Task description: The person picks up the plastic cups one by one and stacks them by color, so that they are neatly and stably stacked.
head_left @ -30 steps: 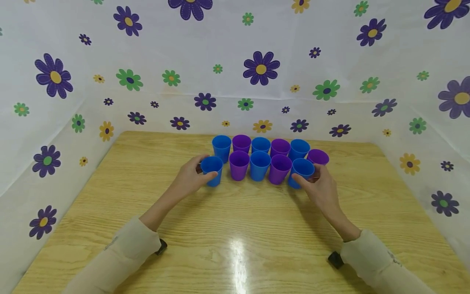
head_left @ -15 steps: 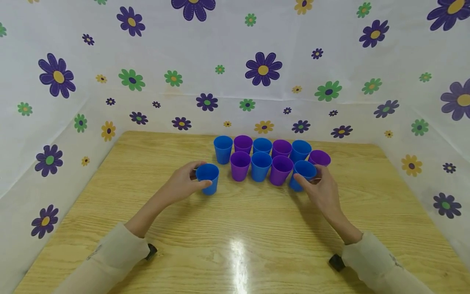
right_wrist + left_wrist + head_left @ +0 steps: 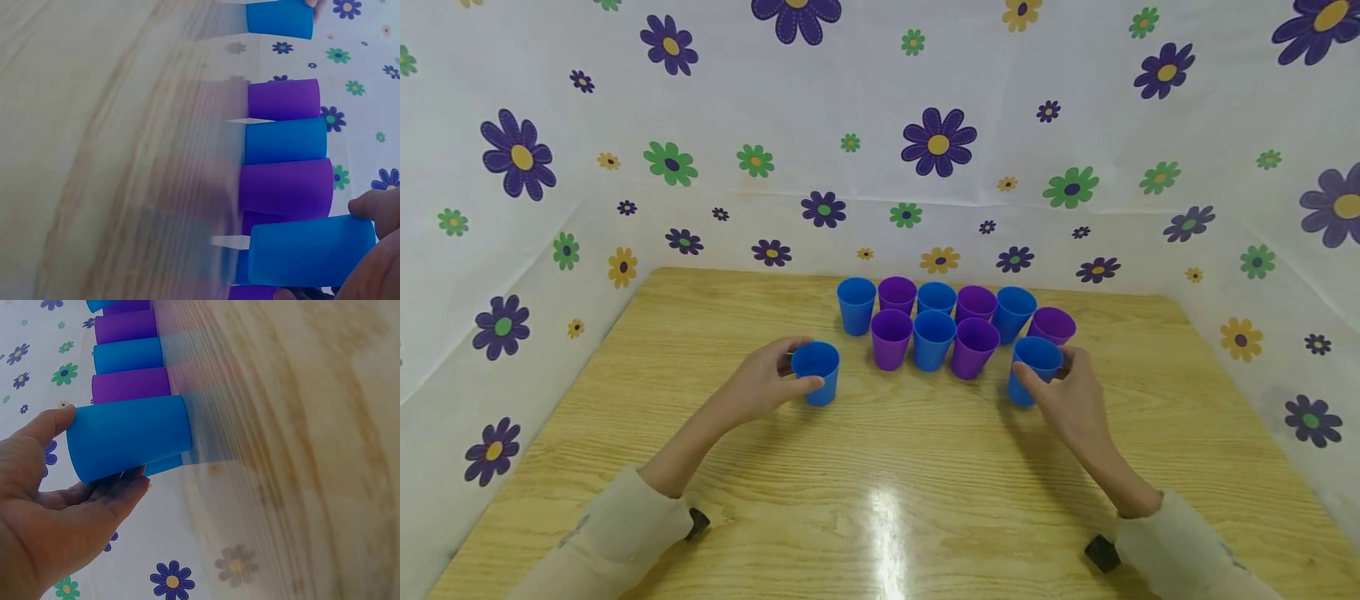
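A blue cup is gripped near its rim by my left hand, the thumb in front and the other fingers behind. In the left wrist view that same blue cup appears sideways, its base close to the table. My right hand holds another blue cup at the right, thumb on the near side. Between the two held cups, apart from both, stand a purple cup, a blue cup and a purple cup. The right wrist view shows the right-hand blue cup beside the row.
Behind stands a back row of blue and purple cups, from a blue cup at its left to a purple cup at its right. The wooden table meets a flower-printed cloth at the back and sides.
My left hand has drawn its blue cup leftward and nearer to me, away from the row. The right hand has moved its blue cup to the right and slightly nearer, opening a gap beside the purple cup.
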Tool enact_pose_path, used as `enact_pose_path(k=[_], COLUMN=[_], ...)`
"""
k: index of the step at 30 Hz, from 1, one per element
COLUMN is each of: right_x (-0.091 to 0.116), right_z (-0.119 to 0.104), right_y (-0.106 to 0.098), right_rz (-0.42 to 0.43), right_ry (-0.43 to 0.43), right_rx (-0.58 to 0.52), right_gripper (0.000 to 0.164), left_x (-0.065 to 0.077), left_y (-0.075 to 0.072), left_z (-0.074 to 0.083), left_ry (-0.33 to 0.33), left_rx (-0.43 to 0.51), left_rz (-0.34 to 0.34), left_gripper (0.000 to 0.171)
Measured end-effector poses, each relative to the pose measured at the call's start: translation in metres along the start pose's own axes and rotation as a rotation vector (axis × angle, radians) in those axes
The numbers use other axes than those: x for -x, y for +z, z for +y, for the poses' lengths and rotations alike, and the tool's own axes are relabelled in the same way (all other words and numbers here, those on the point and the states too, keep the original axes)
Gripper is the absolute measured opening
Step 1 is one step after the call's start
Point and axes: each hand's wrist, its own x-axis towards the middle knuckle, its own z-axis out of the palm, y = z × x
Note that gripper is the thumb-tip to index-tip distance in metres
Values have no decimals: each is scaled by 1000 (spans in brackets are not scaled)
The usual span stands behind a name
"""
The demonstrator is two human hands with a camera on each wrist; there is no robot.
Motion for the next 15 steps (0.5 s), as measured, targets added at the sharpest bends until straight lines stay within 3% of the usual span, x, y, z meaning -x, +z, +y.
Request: enact_pose_path(k=[7,15], right_x=[7,11], right_z=[-10,-16], right_y=[-7,-9], right_rz=[5,12], right_ry=[-26,-128], right_rx=[-57,-40], right_gripper=[79,72], left_x=[6,8], left_y=[-3,-6], left_z=[2,3], left_ry=[-6,-9], left_rx=[-12,-2], left_rz=[2,-8], left_gripper=[70,70])
